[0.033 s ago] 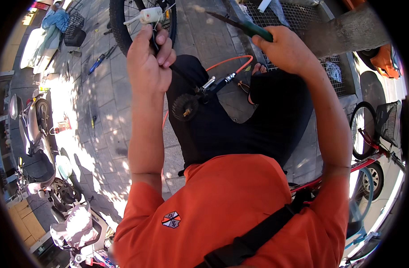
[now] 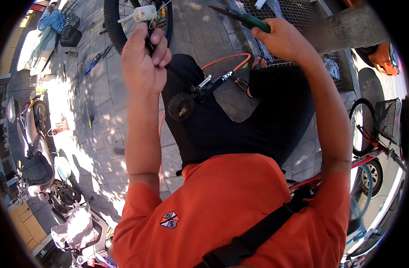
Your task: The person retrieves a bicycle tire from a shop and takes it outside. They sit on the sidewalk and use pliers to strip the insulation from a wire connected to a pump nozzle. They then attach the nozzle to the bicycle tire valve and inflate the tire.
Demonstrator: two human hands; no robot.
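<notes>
My left hand (image 2: 144, 67) is raised at the upper left, its fingers closed around a dark, narrow piece. Atop that piece sits a white plastic cylinder (image 2: 145, 13) with a thin prong and a wire loop. At the upper right my right hand (image 2: 282, 40) grips the green handle of a tool (image 2: 253, 21); its dark, tapering end points left, clear of the white cylinder. I cannot tell whether that end is a blade or jaws. Across my lap lies an air grinder (image 2: 206, 91) with a dark, brush-like wheel (image 2: 181, 107) and an orange hose (image 2: 235, 56).
Beyond my left hand stands a bicycle wheel (image 2: 115, 27). A blue tool (image 2: 93, 64) lies on the paving. Parked scooters (image 2: 39, 165) line the left. A tree trunk (image 2: 347, 29) rises by a metal grate at the upper right; a red bicycle (image 2: 365, 156) stands at the right.
The view has shifted slightly, so most things sit a little further left. My right hand and its tool are slightly higher. Both hands keep their grips.
</notes>
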